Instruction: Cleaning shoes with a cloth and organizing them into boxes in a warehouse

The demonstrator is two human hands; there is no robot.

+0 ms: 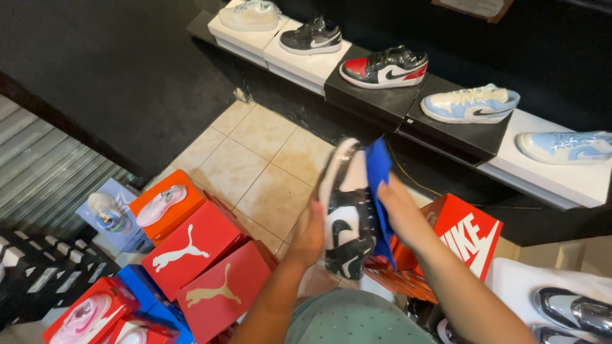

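A black and white sneaker (pixel 344 210) wrapped in clear film is held up in front of me, toe pointing away. My left hand (pixel 308 234) grips its left side near the heel. My right hand (pixel 400 210) presses a blue cloth (pixel 379 185) against the sneaker's right side.
Several film-wrapped sneakers stand on a row of white and black boxes (pixel 376 95) along the dark back wall. Red, orange and blue shoe boxes (pixel 191 248) are stacked at lower left, some with shoes on top. A red box (pixel 468 232) sits at right. Beige tiled floor (pixel 255 165) lies between.
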